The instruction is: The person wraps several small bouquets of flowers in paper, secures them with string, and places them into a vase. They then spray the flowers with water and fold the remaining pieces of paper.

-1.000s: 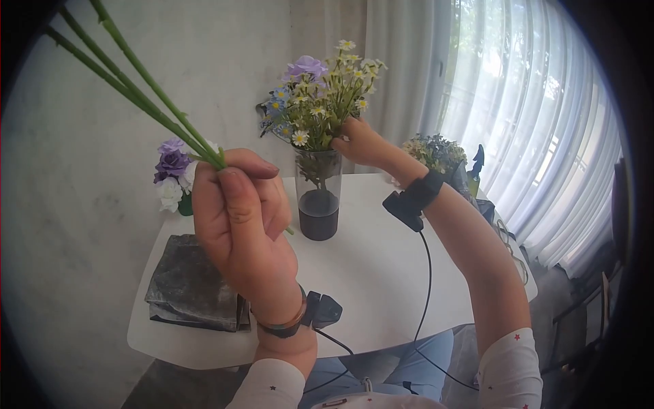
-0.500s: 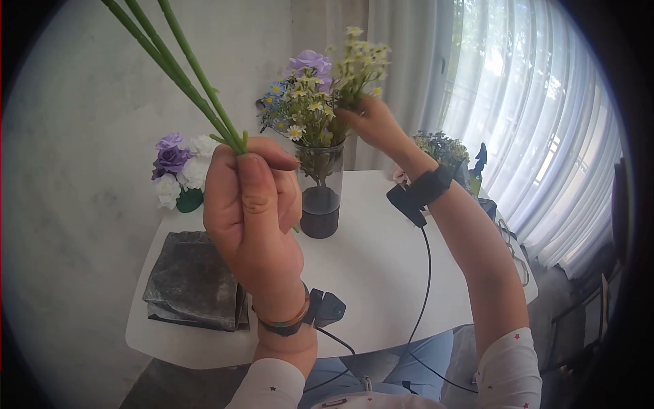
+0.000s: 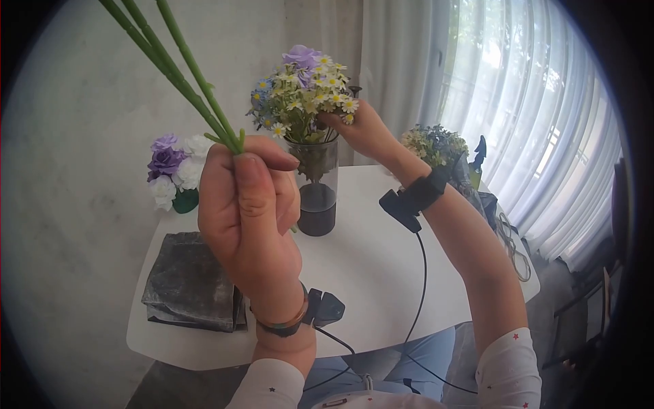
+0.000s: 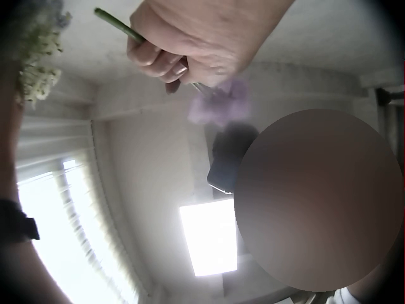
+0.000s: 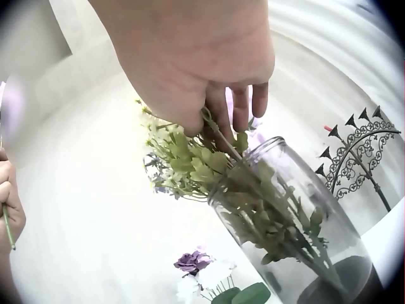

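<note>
My left hand [image 3: 252,211] is raised near the head camera and grips several green flower stems [image 3: 180,78] between thumb and curled fingers. A blurred pale purple bloom [image 4: 221,104] shows beyond that hand in the left wrist view. My right hand [image 3: 368,136] is at the mouth of a clear glass vase [image 3: 319,174] with a dark base. Its thumb and fingers pinch a daisy stem [image 5: 218,131] that slants down through the rim in the right wrist view. White-yellow daisies [image 3: 310,95], a lilac rose [image 3: 301,56] and small blue flowers [image 3: 260,95] crowd above the vase.
A dark grey folded stack [image 3: 187,279] lies at the left of the white table [image 3: 368,286]. Purple and white flowers [image 3: 167,163] stand behind it. More blooms [image 3: 436,144] are at the back right. A black wrought-iron ornament [image 5: 364,155] rises beside the vase.
My right hand lifted a bunch of daisies beside the vase, then brought it left and down into the vase's mouth. My left hand shifted slightly right, still gripping the stems.
</note>
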`<state>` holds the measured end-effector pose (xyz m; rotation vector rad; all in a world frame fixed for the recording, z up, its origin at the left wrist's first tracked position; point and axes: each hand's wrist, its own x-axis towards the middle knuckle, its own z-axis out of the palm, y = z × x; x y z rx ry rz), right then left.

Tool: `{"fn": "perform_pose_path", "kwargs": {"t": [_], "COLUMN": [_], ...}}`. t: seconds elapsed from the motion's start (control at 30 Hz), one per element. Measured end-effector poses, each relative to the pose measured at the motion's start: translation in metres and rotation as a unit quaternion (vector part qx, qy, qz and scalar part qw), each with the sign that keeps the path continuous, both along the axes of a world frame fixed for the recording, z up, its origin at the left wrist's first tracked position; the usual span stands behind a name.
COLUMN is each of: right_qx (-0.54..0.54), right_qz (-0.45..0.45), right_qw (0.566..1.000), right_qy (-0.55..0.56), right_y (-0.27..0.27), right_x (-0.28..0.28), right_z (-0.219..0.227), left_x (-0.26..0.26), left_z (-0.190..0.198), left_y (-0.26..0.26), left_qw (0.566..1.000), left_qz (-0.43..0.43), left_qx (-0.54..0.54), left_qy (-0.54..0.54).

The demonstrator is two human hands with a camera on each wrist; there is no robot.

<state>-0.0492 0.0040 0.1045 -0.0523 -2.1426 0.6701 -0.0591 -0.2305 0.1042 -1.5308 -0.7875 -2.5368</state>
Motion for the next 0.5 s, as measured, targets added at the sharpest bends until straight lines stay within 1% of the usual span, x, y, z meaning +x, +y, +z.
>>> {"fn": "perform_pose_path", "kwargs": {"t": [0.03, 0.07, 0.1, 0.17, 0.2, 0.27, 0.3, 0.33, 0.37, 0.4, 0.43, 0.47, 0.5], "right_qx": [-0.004, -0.020, -0.022, -0.066, -0.065, 0.056, 0.106, 0.155, 0.113, 0.070, -0.008, -0.087, -0.087], "right_qz": [0.000, 0.030, 0.030, 0.037, 0.037, 0.006, -0.076, -0.158, -0.145, -0.132, -0.070, -0.008, -0.009], "right_qw": [1.000, 0.999, 0.999, 0.989, 0.989, 0.990, 0.990, 0.975, 0.981, 0.984, 0.992, 0.990, 0.990], "right_qy": [-0.028, -0.039, -0.038, -0.126, -0.125, -0.128, -0.049, 0.030, 0.062, 0.094, 0.105, 0.114, 0.115], "right_y": [-0.001, -0.006, -0.013, -0.027, -0.026, -0.020, -0.024, -0.030, -0.041, -0.054, -0.062, -0.070, -0.079], "right_x": [-0.001, 0.001, 0.006, 0.016, 0.019, 0.031, 0.041, 0.055, 0.071, 0.089, 0.108, 0.124, 0.133], "right_z": [0.001, 0.005, 0.010, 0.015, 0.012, 0.007, 0.007, 0.007, 0.014, 0.023, 0.028, 0.030, 0.029], "left_x": [0.000, 0.001, 0.001, 0.003, 0.004, 0.005, 0.006, 0.006, 0.007, 0.009, 0.010, 0.009, 0.009], "left_z": [0.000, 0.000, 0.000, 0.000, 0.000, -0.001, -0.001, -0.001, -0.001, -0.001, -0.002, -0.003, -0.006], "left_y": [0.001, 0.002, 0.003, 0.003, 0.003, 0.002, 0.002, 0.003, 0.006, 0.008, 0.010, 0.011, 0.016], "left_qw": [1.000, 1.000, 1.000, 1.000, 0.999, 0.999, 0.998, 0.996, 0.997, 0.994, 0.989, 0.984, 0.984], "left_qz": [0.004, 0.004, -0.002, -0.008, -0.017, -0.023, -0.032, -0.042, -0.041, -0.019, 0.002, -0.013, -0.014], "left_qx": [-0.005, -0.007, -0.013, -0.020, -0.030, -0.040, -0.057, -0.073, -0.071, -0.101, -0.132, -0.160, -0.159], "left_qy": [0.003, 0.004, 0.007, 0.012, -0.001, -0.014, -0.002, 0.009, 0.009, 0.036, 0.062, 0.077, 0.078]}}
